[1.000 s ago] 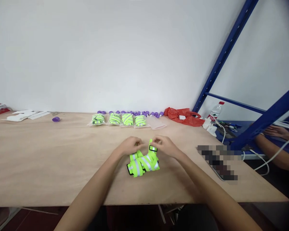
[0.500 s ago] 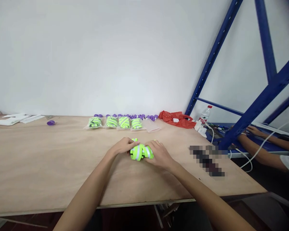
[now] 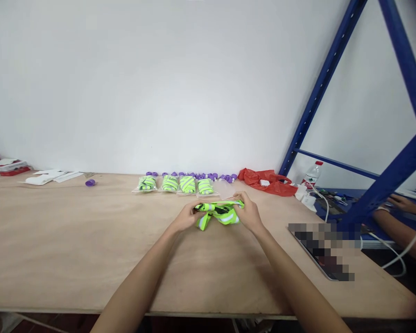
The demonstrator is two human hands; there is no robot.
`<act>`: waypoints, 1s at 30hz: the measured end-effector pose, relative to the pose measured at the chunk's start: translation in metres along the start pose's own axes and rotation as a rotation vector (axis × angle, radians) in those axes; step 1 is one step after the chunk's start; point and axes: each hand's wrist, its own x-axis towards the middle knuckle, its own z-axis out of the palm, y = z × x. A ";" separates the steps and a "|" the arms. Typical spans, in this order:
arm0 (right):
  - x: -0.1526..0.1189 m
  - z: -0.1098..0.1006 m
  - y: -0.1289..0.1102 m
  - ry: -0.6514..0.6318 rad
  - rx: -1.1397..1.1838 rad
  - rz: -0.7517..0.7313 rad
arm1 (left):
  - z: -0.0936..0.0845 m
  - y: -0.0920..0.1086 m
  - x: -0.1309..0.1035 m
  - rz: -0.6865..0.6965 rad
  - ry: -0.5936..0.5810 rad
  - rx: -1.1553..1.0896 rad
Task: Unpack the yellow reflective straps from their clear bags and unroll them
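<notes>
A neon yellow-green reflective strap (image 3: 225,216) with silver bands is stretched between my two hands over the wooden table (image 3: 100,249). My left hand (image 3: 187,217) pinches its left end, where a loose tail hangs down. Fingers of my right hand (image 3: 247,212) are closed on the right end. Dark parts show among the folds. Beyond my hands, several bagged reflective straps (image 3: 187,184) lie in a row in clear plastic bags. An unfilled-looking clear bag (image 3: 224,188) lies at the right end of that row.
Purple round pieces (image 3: 212,176) line the wall, one purple piece (image 3: 90,183) apart at left. White papers (image 3: 45,177) lie far left. Right: red plastic bag (image 3: 268,181), bottle (image 3: 312,174), pixelated flat device (image 3: 321,252), blue metal frame (image 3: 319,97), and another person's arm (image 3: 402,231).
The strap bundle has been lifted and pulled wider; my hands have moved apart, with a tail now hanging. The view has shifted slightly left.
</notes>
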 end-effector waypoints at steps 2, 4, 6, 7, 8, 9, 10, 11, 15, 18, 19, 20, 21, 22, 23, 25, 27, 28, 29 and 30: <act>0.004 -0.005 0.003 -0.059 0.005 0.014 | 0.000 -0.002 0.001 0.031 0.006 -0.023; 0.004 -0.010 -0.003 -0.087 -0.009 -0.006 | 0.002 -0.004 0.001 0.048 0.019 -0.042; 0.000 -0.014 -0.018 -0.028 -0.040 -0.111 | 0.003 -0.005 0.001 0.051 0.049 -0.057; -0.002 -0.015 -0.027 -0.001 -0.051 -0.205 | 0.004 -0.006 0.001 0.047 0.071 -0.063; -0.004 -0.015 -0.035 0.002 -0.053 -0.316 | 0.006 -0.006 0.001 0.040 0.094 -0.068; -0.006 -0.013 -0.041 -0.016 -0.050 -0.420 | 0.007 -0.006 0.000 0.030 0.117 -0.072; -0.007 -0.011 -0.045 -0.051 -0.043 -0.496 | 0.008 -0.006 0.000 0.020 0.134 -0.075; -0.008 -0.008 -0.046 -0.083 -0.038 -0.536 | 0.009 -0.006 -0.001 0.009 0.145 -0.078; -0.009 0.003 -0.031 -0.105 0.050 -0.429 | 0.010 -0.006 -0.001 -0.019 0.145 -0.092; -0.009 0.004 -0.019 -0.102 0.170 -0.317 | 0.008 -0.005 -0.001 -0.030 0.131 -0.109; -0.009 0.004 -0.017 -0.104 0.200 -0.295 | 0.008 -0.004 -0.001 -0.034 0.121 -0.114; -0.010 0.003 -0.017 -0.112 0.224 -0.277 | 0.007 -0.004 -0.002 -0.039 0.106 -0.118; -0.011 0.003 -0.019 -0.125 0.239 -0.256 | 0.008 -0.003 -0.002 -0.044 0.086 -0.122; -0.011 0.003 -0.021 -0.144 0.239 -0.232 | 0.009 -0.003 -0.003 -0.051 0.063 -0.125; -0.012 0.004 -0.023 -0.168 0.225 -0.208 | 0.012 -0.003 -0.005 -0.058 0.043 -0.127; -0.014 0.007 -0.028 -0.218 0.176 -0.176 | 0.019 -0.005 -0.007 -0.072 0.029 -0.123; -0.016 0.010 -0.032 -0.244 0.129 -0.169 | 0.028 -0.007 -0.008 -0.085 0.066 -0.108; -0.017 0.012 -0.033 -0.238 0.114 -0.167 | 0.032 -0.008 -0.008 -0.090 0.092 -0.099; -0.018 0.014 -0.033 -0.220 0.104 -0.161 | 0.036 -0.009 -0.008 -0.093 0.113 -0.089; -0.019 0.015 -0.034 -0.196 0.090 -0.153 | 0.038 -0.009 -0.008 -0.095 0.128 -0.080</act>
